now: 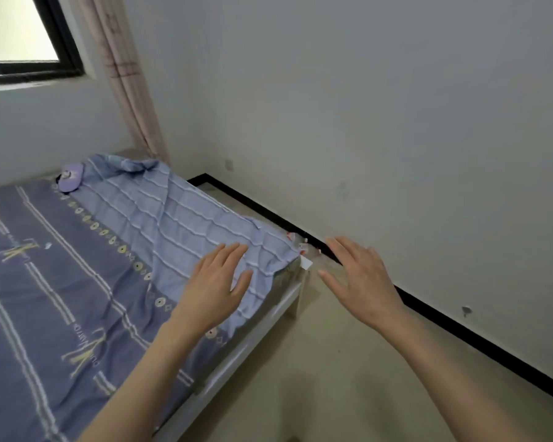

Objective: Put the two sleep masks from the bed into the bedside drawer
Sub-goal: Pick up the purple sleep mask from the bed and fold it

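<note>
A lilac sleep mask lies at the far end of the bed, beside a light blue striped blanket. A dark strap or second item peeks out at its left edge; I cannot tell what it is. My left hand hovers open, palm down, over the near end of the blanket. My right hand is open too, held over the floor past the bed's corner. Both hands hold nothing. No bedside drawer is in view.
The bed's pale frame runs along a beige floor strip next to a grey wall with a black skirting. A pink curtain and a window are at the far left. Small red-and-white items lie by the bed corner.
</note>
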{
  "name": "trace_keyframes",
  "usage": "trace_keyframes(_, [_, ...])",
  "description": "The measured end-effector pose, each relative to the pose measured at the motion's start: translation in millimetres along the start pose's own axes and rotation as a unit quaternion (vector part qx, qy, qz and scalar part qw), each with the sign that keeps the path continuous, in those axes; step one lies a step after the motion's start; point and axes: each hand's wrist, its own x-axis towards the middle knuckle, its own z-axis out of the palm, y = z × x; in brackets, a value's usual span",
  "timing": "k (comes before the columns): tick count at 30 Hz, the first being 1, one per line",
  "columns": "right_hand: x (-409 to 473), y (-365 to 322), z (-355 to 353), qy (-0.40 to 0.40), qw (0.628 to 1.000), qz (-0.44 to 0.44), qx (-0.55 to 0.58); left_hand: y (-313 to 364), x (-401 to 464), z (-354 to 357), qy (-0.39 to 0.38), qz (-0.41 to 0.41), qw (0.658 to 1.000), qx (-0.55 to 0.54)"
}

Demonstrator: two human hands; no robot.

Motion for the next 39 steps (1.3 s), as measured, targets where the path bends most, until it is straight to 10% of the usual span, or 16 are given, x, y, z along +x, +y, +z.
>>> trace_keyframes(12, [224, 179, -1, -0.045, 0.999, 0.011, -0.006, 50, 283, 82, -0.008, -0.001, 1.0, -0.025])
trace_keyframes(25, [499, 343, 78, -0.176, 0.968, -0.176, 0.032, 44, 502, 189, 0.04, -0.224, 0.974, -0.018])
trace_keyframes(39, [717, 342, 159, -0.245, 0.911, -0.322, 0.078, -21, 640, 190, 0.095, -0.365, 0.926, 0.003])
